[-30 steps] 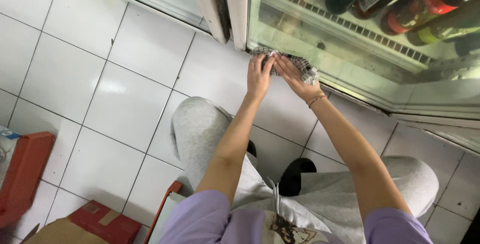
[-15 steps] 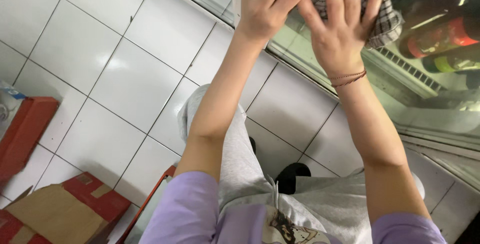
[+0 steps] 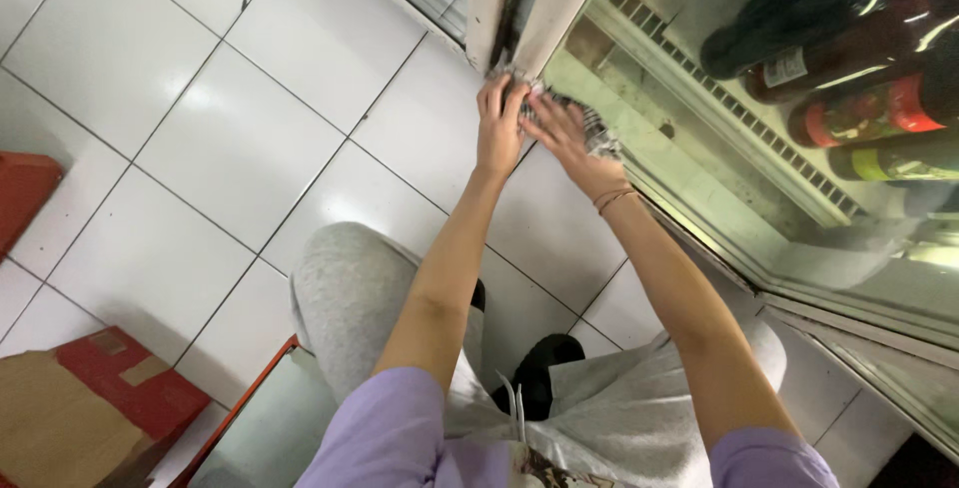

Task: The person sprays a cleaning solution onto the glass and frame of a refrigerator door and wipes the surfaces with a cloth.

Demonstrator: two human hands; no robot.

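Both of my hands press a checked grey and white cloth (image 3: 597, 130) against the bottom corner of a glass fridge door (image 3: 699, 138). My left hand (image 3: 499, 123) lies on the cloth's left end, beside the white door frame (image 3: 544, 8). My right hand (image 3: 569, 138) lies flat on the cloth just to the right of it, a thin band on its wrist. The two hands touch each other. Much of the cloth is hidden under my fingers.
Behind the glass lie several bottles (image 3: 849, 48) on a wire shelf. White floor tiles (image 3: 240, 138) spread to the left. A red and brown cardboard box (image 3: 90, 418) sits at the lower left, a red crate edge (image 3: 20, 193) further left. My grey-trousered knees are below.
My hands and the cloth have come down from higher on the glass to the door's bottom corner by the frame; a second ago they were also low on the door.
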